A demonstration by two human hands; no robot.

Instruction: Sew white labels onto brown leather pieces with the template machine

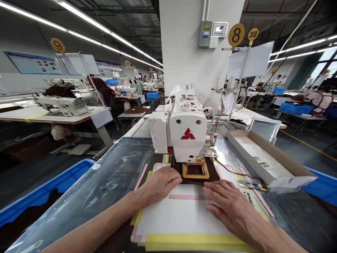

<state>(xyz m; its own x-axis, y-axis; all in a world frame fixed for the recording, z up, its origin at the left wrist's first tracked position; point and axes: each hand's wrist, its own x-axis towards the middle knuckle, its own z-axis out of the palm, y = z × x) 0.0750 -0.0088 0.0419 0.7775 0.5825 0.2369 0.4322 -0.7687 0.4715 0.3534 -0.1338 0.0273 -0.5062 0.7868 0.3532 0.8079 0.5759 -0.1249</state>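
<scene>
My left hand [163, 181] lies palm down at the left edge of a dark brown piece of material [173, 163], fingers together and partly hidden from above. My right hand [226, 198] rests flat with fingers stretched, its fingertips at the piece's near right edge. Neither hand visibly grips anything. Beneath both is a white template board [181, 218] with yellow tape [197, 242] and pink strips [188, 197]. Between the hands, a gold rectangular clamp frame [196, 175] sits on the brown piece, under the head of a white sewing machine [187, 123].
An open cardboard box [265, 158] with printed pieces stands at the right, beside a tablet-like screen [265, 128]. Blue bins [47, 186] flank the table. A cable [234, 171] runs along the right side. Other people sit at machines in the background.
</scene>
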